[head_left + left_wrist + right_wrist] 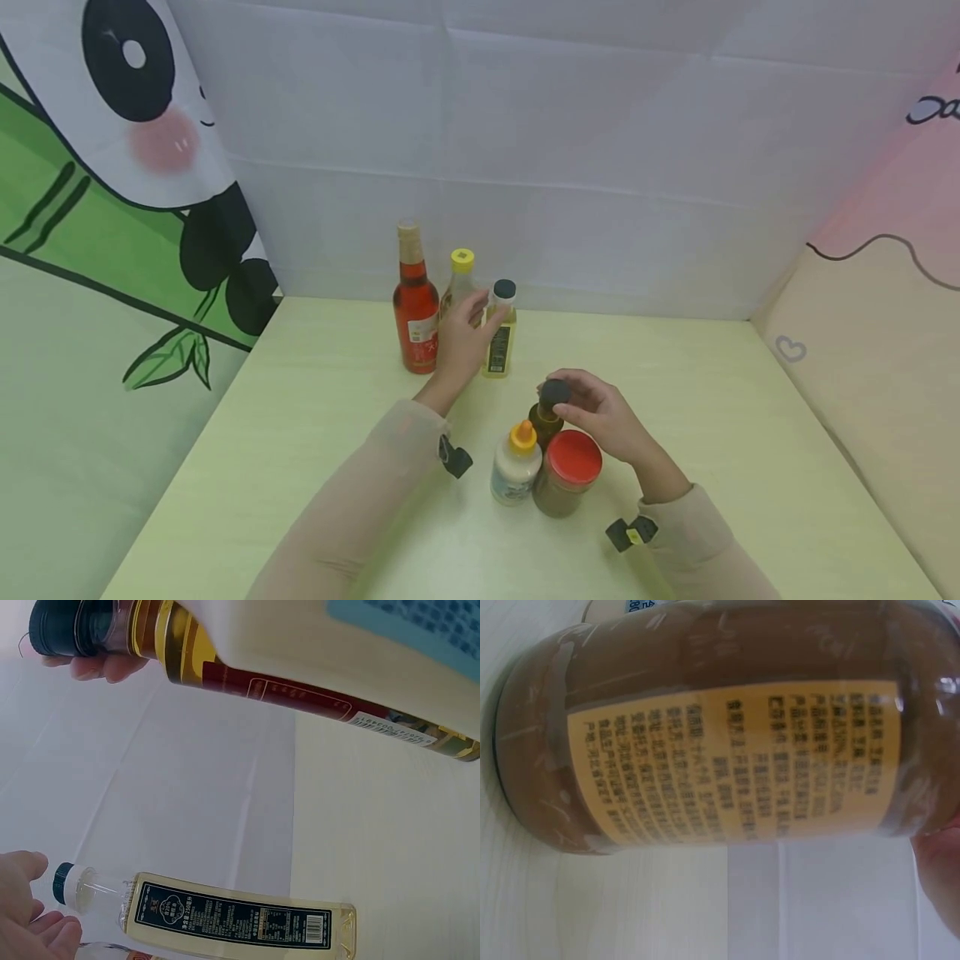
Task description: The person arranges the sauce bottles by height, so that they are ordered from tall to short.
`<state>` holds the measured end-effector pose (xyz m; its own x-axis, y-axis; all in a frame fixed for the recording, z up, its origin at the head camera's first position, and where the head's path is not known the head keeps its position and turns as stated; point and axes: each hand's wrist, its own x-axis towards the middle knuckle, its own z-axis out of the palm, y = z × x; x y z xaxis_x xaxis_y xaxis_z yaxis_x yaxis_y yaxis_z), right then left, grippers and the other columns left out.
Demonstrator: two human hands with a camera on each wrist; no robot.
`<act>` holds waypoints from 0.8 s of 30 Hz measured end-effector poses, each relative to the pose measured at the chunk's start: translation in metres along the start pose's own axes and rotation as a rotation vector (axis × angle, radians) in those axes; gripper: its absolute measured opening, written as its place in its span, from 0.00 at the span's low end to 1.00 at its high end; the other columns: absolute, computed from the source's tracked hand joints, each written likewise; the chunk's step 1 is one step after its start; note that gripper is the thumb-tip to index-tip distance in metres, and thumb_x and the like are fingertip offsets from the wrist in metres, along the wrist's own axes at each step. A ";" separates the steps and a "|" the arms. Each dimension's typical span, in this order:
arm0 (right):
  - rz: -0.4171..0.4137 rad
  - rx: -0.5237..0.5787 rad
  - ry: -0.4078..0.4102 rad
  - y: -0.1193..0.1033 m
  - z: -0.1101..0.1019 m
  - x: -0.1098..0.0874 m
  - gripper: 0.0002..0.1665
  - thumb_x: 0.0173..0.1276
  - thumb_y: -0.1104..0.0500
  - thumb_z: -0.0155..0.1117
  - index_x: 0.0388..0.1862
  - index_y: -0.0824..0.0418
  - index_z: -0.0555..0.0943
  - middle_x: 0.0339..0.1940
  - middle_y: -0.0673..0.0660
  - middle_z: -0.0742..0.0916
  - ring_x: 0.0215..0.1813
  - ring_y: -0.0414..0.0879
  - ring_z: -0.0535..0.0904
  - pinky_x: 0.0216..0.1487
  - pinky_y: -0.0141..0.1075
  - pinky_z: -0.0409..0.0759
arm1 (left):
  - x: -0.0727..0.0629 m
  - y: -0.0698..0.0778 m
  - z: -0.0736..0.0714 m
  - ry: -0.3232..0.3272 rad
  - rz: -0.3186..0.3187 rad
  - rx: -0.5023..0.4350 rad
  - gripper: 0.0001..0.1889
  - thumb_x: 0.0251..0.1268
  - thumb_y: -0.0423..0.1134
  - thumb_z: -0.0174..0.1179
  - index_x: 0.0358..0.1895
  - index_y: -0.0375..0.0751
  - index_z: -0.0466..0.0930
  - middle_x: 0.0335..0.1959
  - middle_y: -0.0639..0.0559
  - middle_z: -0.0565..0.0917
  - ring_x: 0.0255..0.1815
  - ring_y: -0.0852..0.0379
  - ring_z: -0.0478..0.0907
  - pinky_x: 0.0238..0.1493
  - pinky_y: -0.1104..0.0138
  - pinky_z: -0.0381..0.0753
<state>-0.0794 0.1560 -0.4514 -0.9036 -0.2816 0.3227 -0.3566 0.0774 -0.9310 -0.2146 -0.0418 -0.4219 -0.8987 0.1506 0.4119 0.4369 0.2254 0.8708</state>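
Observation:
My left hand [462, 333] is at the back group, its thumb and fingers spread apart beside a clear bottle of pale yellow liquid [498, 342] with a dark cap. In the left wrist view a small gap shows between that hand [30, 919] and the cap [69, 885]. Behind the hand stands a yellow-capped bottle [462, 279], partly hidden. My right hand [600, 412] grips the neck of a dark-capped bottle [549, 421] between thumb and fingers. Around that bottle stand a red-lidded jar of brown paste [558, 492] and a white squeeze bottle with an orange nozzle [513, 477].
A tall bottle of red liquid [417, 321] stands left of my left hand. Everything stands on a pale table [675, 417], with a white cloth wall [600, 167] behind. Printed cloths hang at both sides. The jar [735, 660] fills much of the right wrist view.

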 end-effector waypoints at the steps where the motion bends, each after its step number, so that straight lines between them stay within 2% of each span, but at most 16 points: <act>1: 0.002 0.004 0.000 0.000 0.000 0.000 0.22 0.69 0.70 0.60 0.60 0.72 0.70 0.56 0.72 0.78 0.54 0.47 0.80 0.55 0.37 0.78 | -0.001 0.001 -0.001 -0.002 -0.007 -0.004 0.26 0.65 0.42 0.66 0.63 0.34 0.74 0.59 0.39 0.78 0.60 0.48 0.76 0.59 0.62 0.74; 7: -0.005 -0.007 0.005 0.000 0.001 0.000 0.21 0.68 0.71 0.60 0.60 0.72 0.70 0.56 0.71 0.79 0.54 0.47 0.80 0.55 0.37 0.78 | -0.006 0.000 -0.003 -0.009 -0.007 -0.011 0.25 0.65 0.41 0.65 0.62 0.33 0.75 0.58 0.38 0.78 0.59 0.45 0.76 0.59 0.62 0.75; 20: -0.021 -0.016 0.008 0.003 0.001 0.001 0.21 0.68 0.71 0.59 0.59 0.72 0.70 0.55 0.69 0.80 0.54 0.47 0.80 0.55 0.37 0.78 | -0.021 -0.008 -0.011 0.008 0.071 -0.080 0.23 0.64 0.35 0.66 0.58 0.26 0.75 0.54 0.32 0.80 0.54 0.37 0.78 0.54 0.59 0.79; 24: -0.016 -0.013 0.005 0.004 0.000 0.001 0.22 0.69 0.70 0.60 0.60 0.72 0.70 0.55 0.70 0.80 0.54 0.47 0.80 0.55 0.37 0.78 | -0.025 -0.007 -0.014 0.006 0.071 -0.072 0.22 0.64 0.35 0.66 0.58 0.27 0.76 0.53 0.34 0.81 0.53 0.39 0.79 0.53 0.60 0.79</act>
<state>-0.0813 0.1559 -0.4550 -0.8990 -0.2784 0.3381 -0.3737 0.0853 -0.9236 -0.1958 -0.0608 -0.4347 -0.8659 0.1582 0.4746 0.4957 0.1444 0.8564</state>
